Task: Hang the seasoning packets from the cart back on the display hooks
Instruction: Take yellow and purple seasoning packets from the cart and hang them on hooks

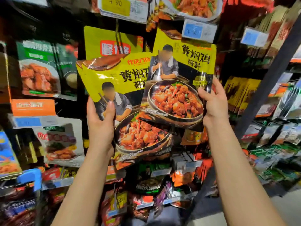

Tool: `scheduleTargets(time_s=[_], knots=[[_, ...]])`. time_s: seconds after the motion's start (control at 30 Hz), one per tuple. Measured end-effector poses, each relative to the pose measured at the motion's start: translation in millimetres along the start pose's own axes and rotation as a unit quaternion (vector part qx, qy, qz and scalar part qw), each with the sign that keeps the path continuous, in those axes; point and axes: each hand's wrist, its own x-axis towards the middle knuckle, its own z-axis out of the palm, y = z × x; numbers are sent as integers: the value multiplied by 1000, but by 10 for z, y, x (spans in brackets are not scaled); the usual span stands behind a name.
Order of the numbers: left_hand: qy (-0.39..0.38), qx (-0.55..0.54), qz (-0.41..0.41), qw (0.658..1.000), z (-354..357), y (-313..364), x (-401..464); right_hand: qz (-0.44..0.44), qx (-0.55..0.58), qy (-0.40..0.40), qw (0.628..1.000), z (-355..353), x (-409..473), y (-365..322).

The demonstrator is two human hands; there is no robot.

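Note:
Two yellow-and-black seasoning packets with a braised chicken picture are raised in front of the display rack. My left hand (101,126) grips the lower packet (128,98) by its left edge, thumb on the front. My right hand (213,103) holds the upper packet (179,79) by its right edge; this packet overlaps the lower one. The upper packet's top reaches up beside a blue price tag (197,31). A metal display hook (118,35) comes out in front of a yellow hanging packet (101,39) behind. The cart's blue handle (30,176) shows at lower left.
Hanging packets crowd the rack: green and orange ones (40,67) at left, a white one (60,142) below, dark and red ones (146,185) at the bottom. A yellow price tag (120,6) sits at top. A dark upright post (268,75) and another rack stand at right.

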Motion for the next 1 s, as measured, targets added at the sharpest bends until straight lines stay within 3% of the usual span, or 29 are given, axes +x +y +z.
scheduleTargets(time_s=[0.4, 0.77, 1.0], knots=[[-34, 32, -57, 997, 4, 309, 134, 81, -53, 7, 995, -20, 71, -344], [-16, 66, -112, 991, -74, 478, 252, 96, -117, 12, 988, -108, 205, -471], [-26, 62, -93, 993, -26, 393, 260, 98, -113, 32, 988, -190, 134, -370]])
